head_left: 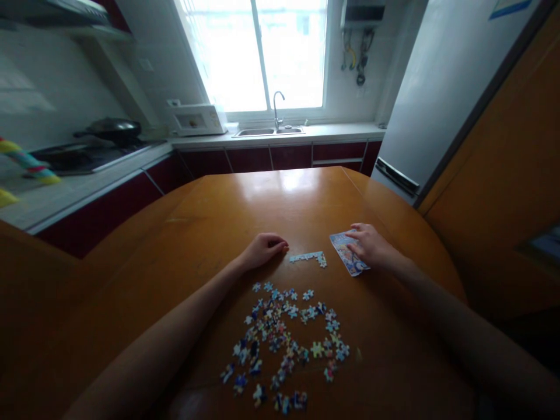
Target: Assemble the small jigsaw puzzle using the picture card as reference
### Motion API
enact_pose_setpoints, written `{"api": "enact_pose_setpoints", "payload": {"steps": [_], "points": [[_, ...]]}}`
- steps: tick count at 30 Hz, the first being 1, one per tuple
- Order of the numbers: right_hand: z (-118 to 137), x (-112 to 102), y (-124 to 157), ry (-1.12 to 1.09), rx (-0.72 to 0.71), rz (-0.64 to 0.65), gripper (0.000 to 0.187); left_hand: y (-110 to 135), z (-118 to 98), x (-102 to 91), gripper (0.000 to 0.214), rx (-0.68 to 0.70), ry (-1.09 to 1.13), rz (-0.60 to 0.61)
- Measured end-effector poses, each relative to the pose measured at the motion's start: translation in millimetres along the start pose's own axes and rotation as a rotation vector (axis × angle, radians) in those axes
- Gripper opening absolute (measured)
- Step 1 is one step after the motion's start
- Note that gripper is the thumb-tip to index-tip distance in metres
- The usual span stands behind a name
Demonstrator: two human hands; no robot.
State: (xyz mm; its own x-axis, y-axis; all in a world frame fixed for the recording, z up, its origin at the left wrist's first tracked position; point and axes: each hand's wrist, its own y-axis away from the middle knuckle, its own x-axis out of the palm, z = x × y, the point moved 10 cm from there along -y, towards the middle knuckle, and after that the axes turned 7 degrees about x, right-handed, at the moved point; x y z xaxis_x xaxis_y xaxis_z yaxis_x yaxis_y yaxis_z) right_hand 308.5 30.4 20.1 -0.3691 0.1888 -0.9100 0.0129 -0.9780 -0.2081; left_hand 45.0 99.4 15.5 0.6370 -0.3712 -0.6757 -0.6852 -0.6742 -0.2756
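Observation:
My left hand [263, 249] rests on the table with its fingers curled together, beside the left end of a joined strip of jigsaw pieces [308, 256]. Whatever those fingers may hold is hidden. The strip forms a corner, with a short leg pointing toward me on the right. Over a small printed picture card [353, 263] lies my right hand [371, 245], fingers stretched out and apart, covering the card's right part. Closer to me, many loose jigsaw pieces [275, 326] are scattered, some overlapping, in blue, white, yellow and pink.
The wooden table [210, 221] has a rounded far edge. Beyond it are a counter with a sink [258, 132], a faucet [276, 108] and a white microwave [196, 119]. A pan [114, 127] sits on the stove at left; a fridge [429, 99] stands at right.

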Motion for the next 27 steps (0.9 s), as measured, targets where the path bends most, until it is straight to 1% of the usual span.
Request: {"api": "enact_pose_setpoints", "payload": {"steps": [3, 6, 9, 14, 17, 19, 21, 23, 25, 27], "points": [[4.5, 28.4, 12.6, 0.076, -0.008, 0.139, 0.048, 0.2, -0.9, 0.4, 0.027, 0.001, -0.007, -0.006], [7.6, 45.1, 19.5, 0.114, 0.004, 0.204, 0.056, 0.0, -1.8, 0.3, 0.026, 0.003, -0.015, -0.014], [8.2, 53.1, 19.1, 0.13, -0.003, 0.227, 0.056, -0.4, -3.5, 1.2, 0.025, 0.011, -0.016, -0.01], [-0.6, 57.6, 12.8, 0.147, 0.008, 0.231, 0.056, -0.1, -4.7, 1.3, 0.024, 0.016, -0.025, -0.005], [-4.4, 56.5, 9.3, 0.147, 0.035, 0.22, 0.055, 0.1, -4.1, 1.3, 0.024, 0.026, -0.017, -0.008], [-4.9, 52.1, 6.0, 0.146, 0.056, 0.199, 0.054, -0.2, -2.8, 1.7, 0.025, 0.031, -0.009, -0.011], [-5.2, 41.7, 1.0, 0.139, 0.079, 0.143, 0.055, -0.6, -0.9, 2.2, 0.026, 0.031, -0.005, -0.015], [-7.8, 26.3, -4.8, 0.119, 0.103, 0.057, 0.054, -1.0, 0.9, 2.6, 0.026, 0.027, 0.006, -0.019], [-16.2, 11.7, -9.8, 0.101, 0.148, -0.021, 0.053, -1.2, 1.4, 3.0, 0.027, 0.026, 0.025, -0.02], [-30.1, 3.4, -13.9, 0.084, 0.217, -0.06, 0.05, -1.1, 0.7, 2.8, 0.026, 0.027, 0.037, -0.021]]}}
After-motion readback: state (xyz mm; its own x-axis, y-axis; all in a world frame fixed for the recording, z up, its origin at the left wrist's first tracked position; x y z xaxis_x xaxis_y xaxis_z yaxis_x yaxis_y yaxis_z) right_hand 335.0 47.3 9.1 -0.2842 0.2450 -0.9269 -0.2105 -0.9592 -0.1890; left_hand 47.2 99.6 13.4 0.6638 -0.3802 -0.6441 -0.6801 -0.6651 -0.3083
